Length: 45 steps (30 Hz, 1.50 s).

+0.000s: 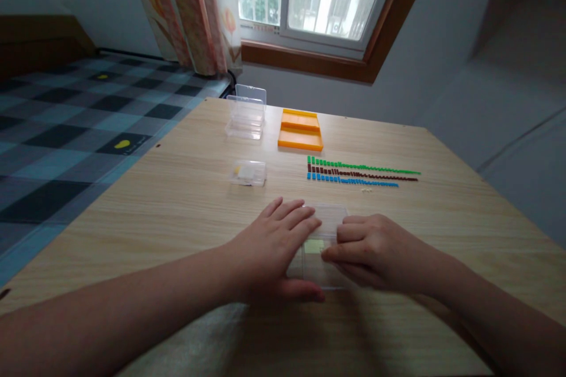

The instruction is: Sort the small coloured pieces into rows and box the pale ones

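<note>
A clear plastic box (326, 274) with its lid (329, 215) folded back lies open on the table in front of me. Inside it, a block of pale yellow-green pieces (313, 246) fills the upper left part. My left hand (278, 241) spreads over the box's left side, fingers stretched and resting against its edge. From the right, my right hand (371, 250) reaches over the box, fingers curled and thumb and forefinger pinched beside the pale pieces. Whatever sits between those fingertips is too small to make out.
Rows of green tiles (340, 164), brown tiles (342, 172) and blue tiles (336, 179) stand beyond the box, with small pale pieces (366, 190) nearby. An orange tray (300, 145), an empty clear case (245, 118) and a small clear box (253, 174) sit farther back. A bed (88, 123) borders the left.
</note>
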Each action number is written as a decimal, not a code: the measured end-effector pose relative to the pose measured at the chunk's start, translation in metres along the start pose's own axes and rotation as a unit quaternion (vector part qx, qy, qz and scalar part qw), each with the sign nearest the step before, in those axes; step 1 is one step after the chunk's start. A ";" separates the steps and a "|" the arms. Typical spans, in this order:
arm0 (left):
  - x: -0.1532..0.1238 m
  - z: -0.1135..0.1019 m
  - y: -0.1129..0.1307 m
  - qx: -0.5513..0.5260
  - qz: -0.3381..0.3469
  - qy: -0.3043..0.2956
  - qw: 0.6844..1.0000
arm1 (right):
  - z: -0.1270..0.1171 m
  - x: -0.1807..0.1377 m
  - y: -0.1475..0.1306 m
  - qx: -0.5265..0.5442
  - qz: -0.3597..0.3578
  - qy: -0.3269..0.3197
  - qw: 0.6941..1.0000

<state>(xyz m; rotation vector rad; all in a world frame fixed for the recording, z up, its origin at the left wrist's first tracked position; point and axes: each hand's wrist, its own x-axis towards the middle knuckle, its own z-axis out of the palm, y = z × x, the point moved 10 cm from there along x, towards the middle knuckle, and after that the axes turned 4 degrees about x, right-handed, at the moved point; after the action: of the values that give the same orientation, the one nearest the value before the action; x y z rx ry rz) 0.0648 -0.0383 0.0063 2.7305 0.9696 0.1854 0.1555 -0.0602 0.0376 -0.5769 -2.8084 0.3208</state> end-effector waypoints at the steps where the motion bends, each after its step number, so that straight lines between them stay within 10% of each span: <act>1: 0.000 0.000 0.000 0.000 0.000 0.001 1.000 | 0.001 0.000 0.001 -0.002 0.001 0.001 1.000; 11: 0.000 -0.001 0.002 0.011 0.001 -0.015 1.000 | -0.030 -0.006 0.005 -0.020 0.009 0.072 0.997; 16: -0.001 0.002 -0.001 0.007 -0.001 0.002 1.000 | -0.085 -0.040 0.075 -0.149 0.203 0.174 0.952; 22: -0.001 0.000 -0.002 -0.005 0.003 0.005 1.000 | -0.070 -0.060 0.140 -0.156 0.340 0.099 0.922; 40: 0.000 -0.001 -0.001 0.004 -0.011 -0.025 1.000 | -0.044 -0.048 0.141 -0.140 0.365 0.072 0.918; 45: 0.001 -0.002 0.000 0.004 -0.005 -0.016 1.000 | -0.046 -0.027 0.091 -0.049 0.239 0.091 0.965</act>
<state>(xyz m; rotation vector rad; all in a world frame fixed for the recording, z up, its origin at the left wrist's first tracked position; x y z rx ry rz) 0.0651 -0.0377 0.0087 2.7259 0.9786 0.1369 0.2250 0.0180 0.0514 -1.2433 -2.4878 0.2020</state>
